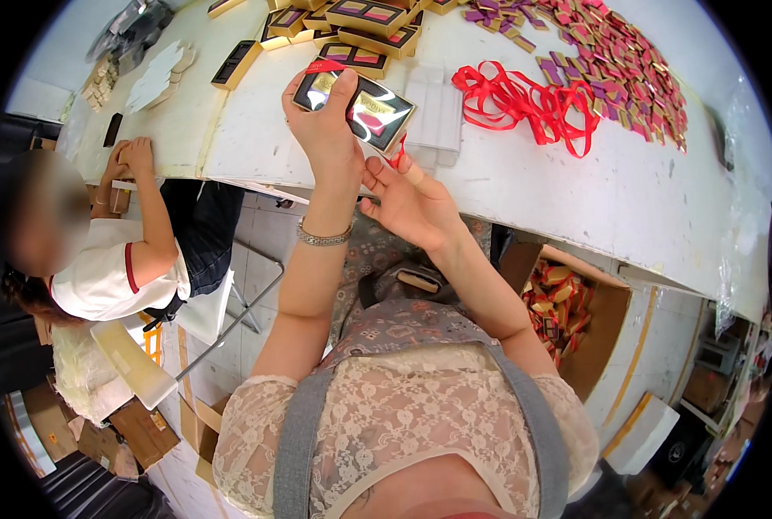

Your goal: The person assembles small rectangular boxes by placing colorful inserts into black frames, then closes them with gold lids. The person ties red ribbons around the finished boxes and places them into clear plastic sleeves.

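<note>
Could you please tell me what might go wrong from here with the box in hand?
The red ribbon at the fingertips of the right hand might slip out of place. The thumb of the left hand lies across the glossy front of the box and could smudge it. The loose ribbon loops on the table overlap, so they might tangle.

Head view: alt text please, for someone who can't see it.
A person's left hand holds up a dark, gold-edged box while their right hand touches red ribbon at its corner. On the white table beyond are gold boxes, loose red ribbons and many small purple, red and gold pieces; a co-worker sits at left.
</note>
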The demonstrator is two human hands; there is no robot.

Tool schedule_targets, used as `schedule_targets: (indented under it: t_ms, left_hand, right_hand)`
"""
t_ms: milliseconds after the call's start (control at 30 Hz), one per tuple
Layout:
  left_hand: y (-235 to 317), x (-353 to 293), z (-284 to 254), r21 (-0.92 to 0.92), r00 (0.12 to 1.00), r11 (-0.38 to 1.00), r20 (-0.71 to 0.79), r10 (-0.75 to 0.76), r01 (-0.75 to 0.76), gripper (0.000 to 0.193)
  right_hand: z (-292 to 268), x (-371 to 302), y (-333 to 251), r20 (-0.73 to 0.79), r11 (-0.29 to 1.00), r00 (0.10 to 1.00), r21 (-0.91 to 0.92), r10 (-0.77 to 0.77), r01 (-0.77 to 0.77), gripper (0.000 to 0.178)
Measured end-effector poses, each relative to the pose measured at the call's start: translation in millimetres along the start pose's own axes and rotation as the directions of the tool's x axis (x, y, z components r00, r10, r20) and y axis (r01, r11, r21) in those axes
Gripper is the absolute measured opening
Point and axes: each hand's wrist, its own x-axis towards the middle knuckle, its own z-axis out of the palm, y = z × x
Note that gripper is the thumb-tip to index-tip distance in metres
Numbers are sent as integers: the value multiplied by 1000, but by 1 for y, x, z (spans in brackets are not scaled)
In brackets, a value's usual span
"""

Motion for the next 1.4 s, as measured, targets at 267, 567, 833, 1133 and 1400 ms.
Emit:
schedule_targets:
  t_ms: [267,567,833,1133,1400]
  left_hand:
    - [-10,-24,-8,519,715,519,309,627,-679,66]
    - [-1,-91,-15,369,972,927,233,-21,-68,62]
    - [-20,-97,9,152,847,922,366,-387,355,41]
    - [-24,-60,-4,483,917,855,399,-20,-191,45]
    - [-23,-50,-14,742,901,636,401,-168,-212,41]
  right_hand:
    - [12,-15,2,-42,990,993,89,-108,112,15]
    - [29,-71,-46,55,231,792,-942,-608,243,34]
    - [31,-102,-82,-103,126,624,-992,-775,-7,28]
    - [26,-73,-65,578,-837,722,-548,-380,-2,16]
    - [35,-85,-90,28,477,983,-872,-180,112,2]
